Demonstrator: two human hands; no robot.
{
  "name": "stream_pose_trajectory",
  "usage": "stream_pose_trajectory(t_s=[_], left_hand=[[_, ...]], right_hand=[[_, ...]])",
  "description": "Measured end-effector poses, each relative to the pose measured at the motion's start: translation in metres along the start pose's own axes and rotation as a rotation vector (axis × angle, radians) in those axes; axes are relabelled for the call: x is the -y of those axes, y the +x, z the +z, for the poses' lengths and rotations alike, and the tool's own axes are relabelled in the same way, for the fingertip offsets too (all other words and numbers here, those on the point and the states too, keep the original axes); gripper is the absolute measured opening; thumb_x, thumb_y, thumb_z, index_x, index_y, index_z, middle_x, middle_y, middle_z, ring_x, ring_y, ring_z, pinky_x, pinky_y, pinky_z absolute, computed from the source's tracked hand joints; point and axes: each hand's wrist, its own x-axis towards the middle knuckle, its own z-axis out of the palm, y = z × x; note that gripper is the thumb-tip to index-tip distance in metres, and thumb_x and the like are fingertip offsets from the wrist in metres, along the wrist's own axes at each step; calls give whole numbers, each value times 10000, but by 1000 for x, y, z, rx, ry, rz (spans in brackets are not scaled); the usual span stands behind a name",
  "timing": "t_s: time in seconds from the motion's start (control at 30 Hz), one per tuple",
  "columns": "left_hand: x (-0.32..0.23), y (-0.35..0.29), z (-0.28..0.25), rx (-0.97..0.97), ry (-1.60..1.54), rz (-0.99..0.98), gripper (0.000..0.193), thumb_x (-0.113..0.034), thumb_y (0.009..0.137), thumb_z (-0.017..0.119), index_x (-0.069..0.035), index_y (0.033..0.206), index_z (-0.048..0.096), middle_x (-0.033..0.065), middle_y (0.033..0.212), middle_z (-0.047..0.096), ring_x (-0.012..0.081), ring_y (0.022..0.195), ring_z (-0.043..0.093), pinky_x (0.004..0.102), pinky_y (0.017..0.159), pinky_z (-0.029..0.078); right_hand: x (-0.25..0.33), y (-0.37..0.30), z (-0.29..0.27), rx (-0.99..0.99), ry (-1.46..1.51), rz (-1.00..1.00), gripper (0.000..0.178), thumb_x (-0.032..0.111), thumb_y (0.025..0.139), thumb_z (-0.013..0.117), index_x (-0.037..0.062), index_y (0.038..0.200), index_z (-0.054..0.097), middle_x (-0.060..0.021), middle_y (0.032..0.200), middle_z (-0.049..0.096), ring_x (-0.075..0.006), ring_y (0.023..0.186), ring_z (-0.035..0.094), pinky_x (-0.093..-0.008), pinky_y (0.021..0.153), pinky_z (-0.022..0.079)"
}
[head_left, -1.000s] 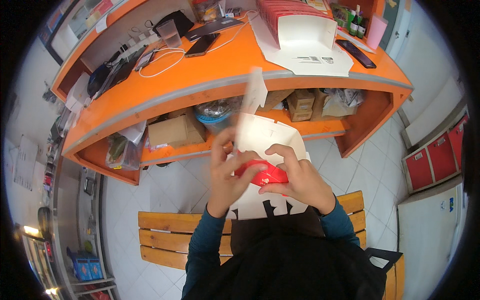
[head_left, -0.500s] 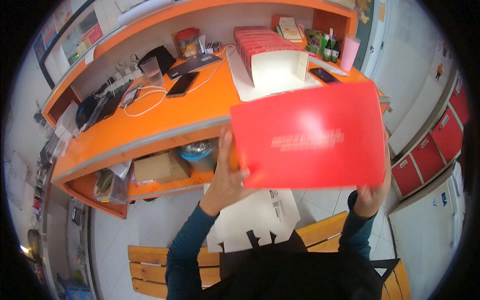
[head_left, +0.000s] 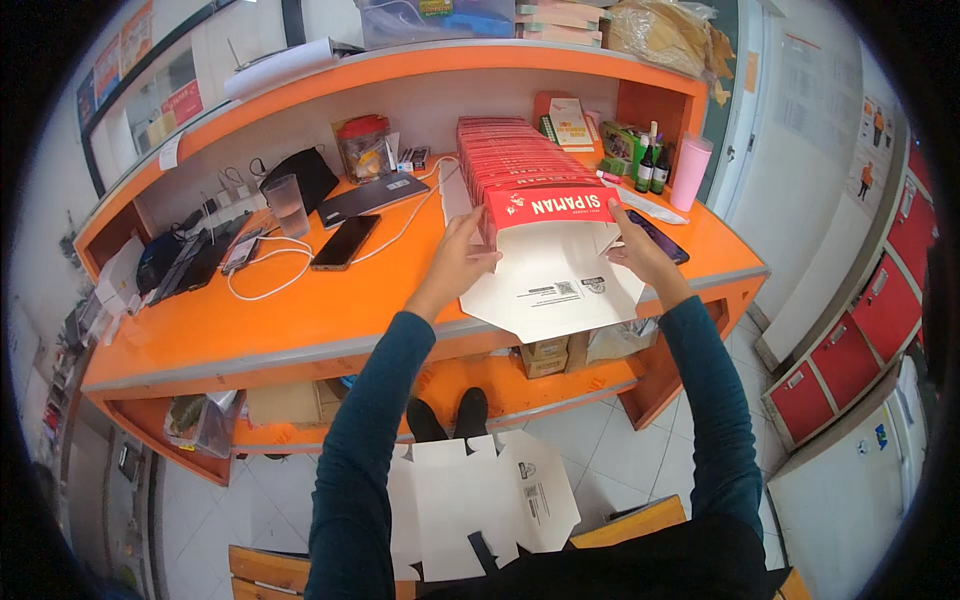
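Red carton (head_left: 555, 205) sits on the orange desk (head_left: 385, 295), at the near end of a long row of red cartons (head_left: 512, 150). Its long axis runs left to right across the person's front, while the row stretches away behind it, roughly square to that line. It lies directly between the two hands: the left hand (head_left: 455, 262) is at its left end and the right hand (head_left: 640, 255) at its right end. Neither hand is nearer, since both appear to touch it. Each grip seems to be grasping the carton's end wall, fingers along the outside and thumb toward the white inner side (how hard they press, I cannot tell).

Below its pale inside, a white card sheet (head_left: 540, 310) spreads toward the person and reaches past the desk's front edge. Lower still, between the forearms, lies a slotted white blank (head_left: 465, 500), well apart from both hands.

Out to the left of the left hand lies a dark phone (head_left: 346, 243); a second phone (head_left: 662, 240) rests just beyond the right hand, with a pink cup (head_left: 691, 175) standing farther back.
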Motion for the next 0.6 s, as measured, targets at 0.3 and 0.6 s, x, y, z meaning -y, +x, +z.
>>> stream_pose_trajectory(t_s=[0.3,0.6], left_hand=[[-6,3,12,11,175,15,715,4,723,611,-162,1330,272,182,1148,372,283,939,538,300,748,503],[-4,3,15,-175,79,173,583,100,753,460,-95,1286,326,189,1206,384,281,912,529,267,710,465]], right_hand=[[-16,23,15,-507,-248,-300,610,499,814,488,-59,1056,445,-149,803,534,-249,783,541,-323,707,420],[20,-17,128,-595,-898,-1239,360,247,709,626,116,1031,534,-92,1090,508,-282,1047,453,-453,882,303]])
